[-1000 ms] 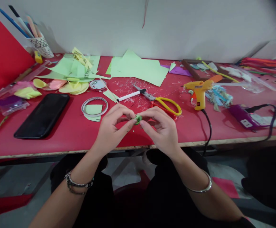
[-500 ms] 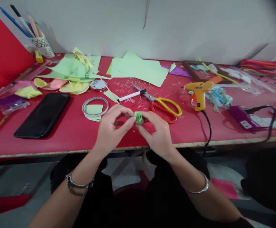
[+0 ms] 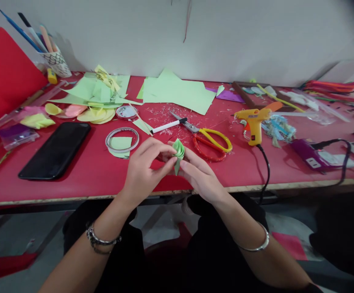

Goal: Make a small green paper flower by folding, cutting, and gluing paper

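Note:
Both hands meet over the front of the red table (image 3: 82,173) around a small rolled strip of light green paper (image 3: 178,151). My left hand (image 3: 144,169) pinches the roll from the left with thumb and fingers. From below and to the right, my right hand (image 3: 199,175) holds it, fingers curled under it. The roll stands partly uncoiled, its loose end hanging down between my fingers.
Behind my hands lie yellow-handled scissors (image 3: 209,138), red-handled scissors beneath them, a white marker (image 3: 167,125), a tape ring (image 3: 122,139) and green paper sheets (image 3: 177,91). A black phone (image 3: 56,149) lies left. A yellow glue gun (image 3: 254,120) with a black cord stands right.
The green roll has loosened from a tight coil into a taller, partly opened shape. My right hand has turned palm-up under it and both hands shifted slightly.

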Tool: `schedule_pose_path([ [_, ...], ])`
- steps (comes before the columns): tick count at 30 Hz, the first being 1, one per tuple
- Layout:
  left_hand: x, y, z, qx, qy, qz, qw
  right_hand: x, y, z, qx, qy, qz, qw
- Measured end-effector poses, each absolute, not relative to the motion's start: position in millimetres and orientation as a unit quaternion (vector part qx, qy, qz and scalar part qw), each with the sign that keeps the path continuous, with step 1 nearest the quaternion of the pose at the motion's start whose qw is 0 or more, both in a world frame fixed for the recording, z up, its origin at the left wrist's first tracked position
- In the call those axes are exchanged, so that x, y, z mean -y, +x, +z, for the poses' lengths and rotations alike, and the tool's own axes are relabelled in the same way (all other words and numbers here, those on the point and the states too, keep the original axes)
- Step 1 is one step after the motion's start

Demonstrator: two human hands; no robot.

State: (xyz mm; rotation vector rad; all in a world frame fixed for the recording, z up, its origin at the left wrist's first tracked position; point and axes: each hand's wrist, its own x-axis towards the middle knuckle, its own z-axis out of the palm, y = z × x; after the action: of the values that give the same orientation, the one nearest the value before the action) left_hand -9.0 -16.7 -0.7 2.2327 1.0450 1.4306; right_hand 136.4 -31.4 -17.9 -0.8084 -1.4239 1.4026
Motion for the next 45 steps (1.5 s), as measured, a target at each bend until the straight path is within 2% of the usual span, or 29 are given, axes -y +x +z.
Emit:
schedule_pose_path([
  [3, 17.4, -9.2, -0.4, -0.349, 0.782, 0.499, 0.135, 32.9, 135.0, -16.0, 0.569, -0.34, 0.584, 0.468],
  [6, 17.7, -11.1, -0.4, -0.359, 0.756, 0.511, 0.195, 34.1, 134.2, -13.7, 0.577, -0.377, 0.555, 0.465],
  [10, 15.4, -13.9, -0.7, -0.373, 0.724, 0.515, 0.268, 35.5, 133.5, -12.0, 0.646, -0.422, 0.45, 0.449],
  [14, 13.3, -14.0, -0.8, -0.365, 0.739, 0.488, 0.288, 35.4, 132.9, -15.1, 0.71, -0.425, 0.351, 0.438],
  [22, 12.9, -15.2, -0.7, -0.365, 0.735, 0.494, 0.289, 37.0, 134.2, -18.1, 0.716, -0.403, 0.397, 0.41],
  [30, 12.4, -11.9, -3.3, -0.367, 0.677, 0.516, 0.376, 37.0, 133.3, -17.7, 0.717, -0.414, 0.382, 0.411],
  [35, 12.7, -12.2, -4.2, -0.377, 0.688, 0.511, 0.353, 37.0, 131.8, -18.9, 0.717, -0.434, 0.353, 0.416],
  [41, 14.3, -12.3, -4.4, -0.399, 0.732, 0.491, 0.25, 35.9, 132.2, -21.9, 0.736, -0.448, 0.261, 0.434],
  [45, 14.6, -12.0, -3.7, -0.391, 0.735, 0.499, 0.24, 35.2, 133.4, -23.4, 0.747, -0.463, 0.211, 0.428],
])
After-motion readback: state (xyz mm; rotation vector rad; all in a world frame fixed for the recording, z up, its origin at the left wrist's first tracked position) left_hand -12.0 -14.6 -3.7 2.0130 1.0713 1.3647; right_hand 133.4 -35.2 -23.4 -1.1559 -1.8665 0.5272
